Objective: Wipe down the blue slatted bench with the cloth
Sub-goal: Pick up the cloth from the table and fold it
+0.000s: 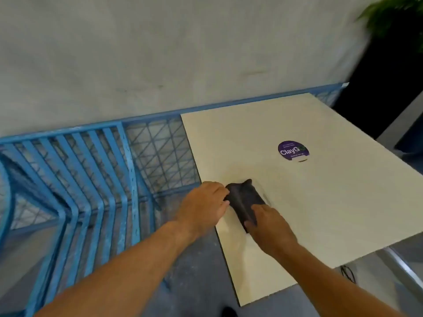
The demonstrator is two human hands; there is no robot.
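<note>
The blue slatted bench [75, 179] along the wall shows no sign of wiping, so the whole job is left. The pale table [332, 202] stands across the bench's right stretch and would be in the way there, with a black planter [377, 92] beyond its far corner. The dark cloth [245, 197] lies bunched near the table's left edge. The left hand [203, 204] curls its fingers onto one side of it and the right hand [270, 225] seems, through the blur, to pinch its near end.

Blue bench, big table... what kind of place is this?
Probably a café or studio seating corner: a blue slatted bench along a concrete wall, a pale table with a purple sticker, and a leafy plant.
</note>
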